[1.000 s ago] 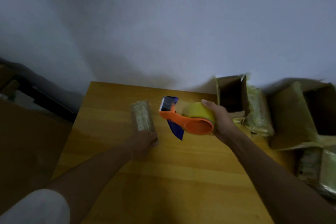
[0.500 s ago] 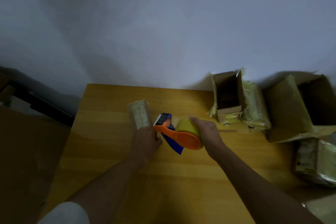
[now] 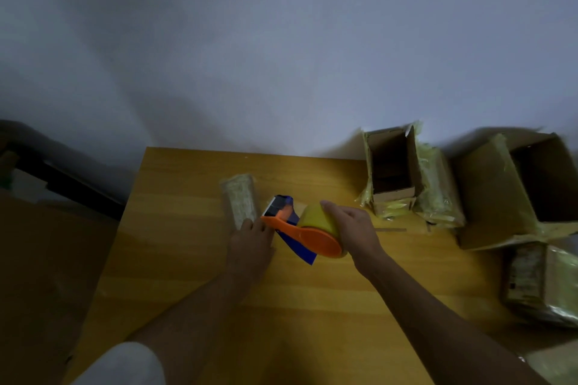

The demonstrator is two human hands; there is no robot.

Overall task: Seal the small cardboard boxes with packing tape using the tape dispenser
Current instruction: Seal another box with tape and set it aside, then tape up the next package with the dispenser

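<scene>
Orange tape dispenser (image 3: 305,236) gripped by right hand (image 3: 353,230) beside small box (image 3: 240,204).

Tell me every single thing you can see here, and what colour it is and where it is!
small box: 1, pale, tape-wrapped, lying on the table's far left part.
tape dispenser: 1, orange and blue with a yellow tape roll, held just right of the small box.
table: 1, yellow-brown wood, filling the middle.
open box: 1, brown, empty-looking, at the table's far right edge.
wrapped bundle: 1, yellowish, right of the open box.
big open box: 1, brown, far right.
wrapped parcel: 1, pale, low at the right edge.
wall: grey-white, behind.
left hand: resting on the small box's near end.
right hand: grips the tape dispenser.
</scene>
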